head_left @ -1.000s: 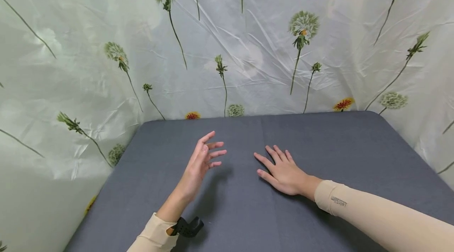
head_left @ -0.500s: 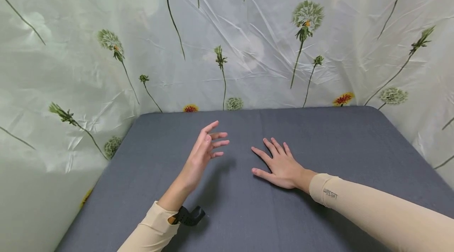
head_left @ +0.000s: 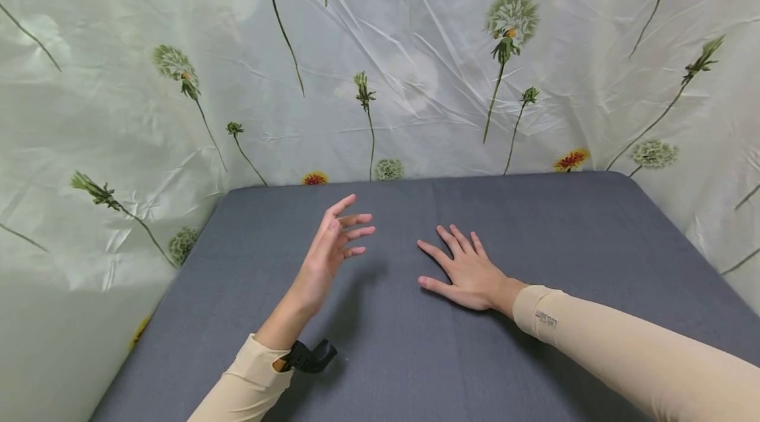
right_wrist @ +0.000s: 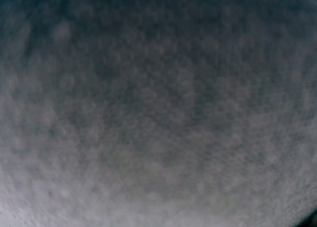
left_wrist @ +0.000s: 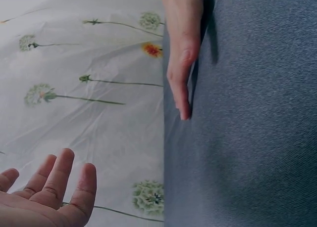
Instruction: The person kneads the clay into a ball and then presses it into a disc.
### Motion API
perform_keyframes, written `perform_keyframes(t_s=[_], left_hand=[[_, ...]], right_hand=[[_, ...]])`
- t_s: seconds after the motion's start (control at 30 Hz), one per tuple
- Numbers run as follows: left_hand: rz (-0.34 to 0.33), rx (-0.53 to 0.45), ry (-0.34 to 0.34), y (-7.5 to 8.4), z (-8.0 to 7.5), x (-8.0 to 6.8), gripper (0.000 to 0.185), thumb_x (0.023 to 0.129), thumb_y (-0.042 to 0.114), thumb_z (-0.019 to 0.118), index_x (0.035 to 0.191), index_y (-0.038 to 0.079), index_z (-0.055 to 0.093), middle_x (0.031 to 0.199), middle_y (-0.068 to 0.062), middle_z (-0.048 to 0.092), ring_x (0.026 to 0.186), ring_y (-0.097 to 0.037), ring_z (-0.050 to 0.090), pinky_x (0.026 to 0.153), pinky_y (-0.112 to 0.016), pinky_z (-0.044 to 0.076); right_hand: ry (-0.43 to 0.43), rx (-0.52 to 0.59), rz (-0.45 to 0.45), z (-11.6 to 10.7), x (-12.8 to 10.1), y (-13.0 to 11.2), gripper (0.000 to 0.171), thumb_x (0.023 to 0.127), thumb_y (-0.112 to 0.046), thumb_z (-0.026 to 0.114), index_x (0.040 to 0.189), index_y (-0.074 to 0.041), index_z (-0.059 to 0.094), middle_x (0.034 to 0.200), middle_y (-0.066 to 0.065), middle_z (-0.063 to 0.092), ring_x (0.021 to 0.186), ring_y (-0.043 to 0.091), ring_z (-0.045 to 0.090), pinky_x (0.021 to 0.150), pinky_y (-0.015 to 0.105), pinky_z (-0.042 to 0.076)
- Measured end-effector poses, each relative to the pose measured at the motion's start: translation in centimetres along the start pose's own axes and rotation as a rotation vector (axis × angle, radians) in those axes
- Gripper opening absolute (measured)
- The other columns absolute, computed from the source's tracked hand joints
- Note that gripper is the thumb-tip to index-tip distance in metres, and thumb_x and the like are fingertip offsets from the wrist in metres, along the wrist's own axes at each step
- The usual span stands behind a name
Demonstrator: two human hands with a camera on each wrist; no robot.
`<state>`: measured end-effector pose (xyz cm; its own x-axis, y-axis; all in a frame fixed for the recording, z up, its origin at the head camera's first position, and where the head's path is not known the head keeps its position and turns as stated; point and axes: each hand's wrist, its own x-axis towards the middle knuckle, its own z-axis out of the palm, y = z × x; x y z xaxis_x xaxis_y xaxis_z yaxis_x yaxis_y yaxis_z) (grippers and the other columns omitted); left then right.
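My left hand (head_left: 320, 260) is raised above the grey cloth-covered table (head_left: 380, 356), palm turned toward the right, fingers loosely spread and holding nothing. Its shadow falls on the cloth to its right. In the left wrist view the fingers of that hand (left_wrist: 47, 197) show at the lower left. My right hand (head_left: 469, 273) lies palm down on the cloth with its fingers spread. The left wrist view catches this right hand (left_wrist: 183, 54) from the side, low along the cloth. Only blurred grey fabric (right_wrist: 158, 113) fills the right wrist view.
A pale curtain (head_left: 415, 79) printed with dandelions and flowers hangs behind the table and along its sides. A black wrist mount (head_left: 311, 356) is strapped at the left wrist. Both forearms wear beige sleeves (head_left: 617, 336).
The whole scene has shifted slightly upward in the head view as the camera tilts down. Both hands keep nearly the same pose and place over the table.
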<state>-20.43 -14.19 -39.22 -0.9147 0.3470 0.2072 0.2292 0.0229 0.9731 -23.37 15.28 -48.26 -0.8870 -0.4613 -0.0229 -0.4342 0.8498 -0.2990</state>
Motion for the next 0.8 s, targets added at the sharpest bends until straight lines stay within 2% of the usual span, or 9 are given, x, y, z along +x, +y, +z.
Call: perform_keyframes(t_s=[0.33,0.53,0.6,0.7,0.8], left_hand=[[0.010,-0.020,0.011,0.5,-0.6,-0.5,0.057,0.116,0.037,0.021,0.170,0.021,0.022,0.158,-0.017,0.047,0.148,-0.041,0.050,0.113,-0.051,0.042],[-0.007,-0.008,0.021,0.2,-1.2,-0.9,0.056,0.116,0.038,0.021,0.169,0.021,0.023,0.158,-0.018,0.048,0.148,-0.041,0.049,0.113,-0.049,0.042],[-0.014,0.006,0.023,0.1,-1.4,-0.9,0.056,0.116,0.038,0.022,0.169,0.022,0.024,0.158,-0.017,0.048,0.149,-0.042,0.048,0.114,-0.051,0.041],[-0.007,0.111,0.039,-0.1,-1.8,-0.9,0.053,0.118,0.035,0.027,0.169,0.023,0.026,0.158,-0.016,0.049,0.151,-0.041,0.047,0.117,-0.058,0.039],[0.019,0.357,0.088,-0.3,-2.4,-1.0,0.053,0.118,0.033,0.038,0.169,0.024,0.030,0.161,-0.013,0.049,0.154,-0.036,0.045,0.120,-0.065,0.037]], right_hand=[[-0.013,0.024,-0.020,0.0,0.3,-0.4,0.079,0.105,-0.074,0.045,0.171,-0.034,0.030,0.180,0.017,0.016,0.168,0.045,0.010,0.128,0.076,0.006],[-0.076,0.193,-0.016,-1.1,0.4,-0.4,0.078,0.108,-0.069,0.043,0.172,-0.027,0.028,0.180,0.018,0.015,0.168,0.044,0.005,0.129,0.072,-0.001],[-0.097,0.256,-0.009,-1.9,0.3,-0.2,0.076,0.110,-0.065,0.043,0.172,-0.024,0.029,0.179,0.019,0.018,0.168,0.045,0.007,0.130,0.072,0.000],[-0.080,0.305,-0.003,-3.5,-0.3,0.1,0.073,0.113,-0.059,0.042,0.171,-0.016,0.032,0.176,0.023,0.026,0.165,0.047,0.019,0.128,0.075,0.008],[-0.002,0.280,0.001,-5.8,-1.4,0.2,0.071,0.114,-0.053,0.045,0.170,-0.012,0.032,0.172,0.027,0.032,0.161,0.051,0.027,0.125,0.079,0.015]])
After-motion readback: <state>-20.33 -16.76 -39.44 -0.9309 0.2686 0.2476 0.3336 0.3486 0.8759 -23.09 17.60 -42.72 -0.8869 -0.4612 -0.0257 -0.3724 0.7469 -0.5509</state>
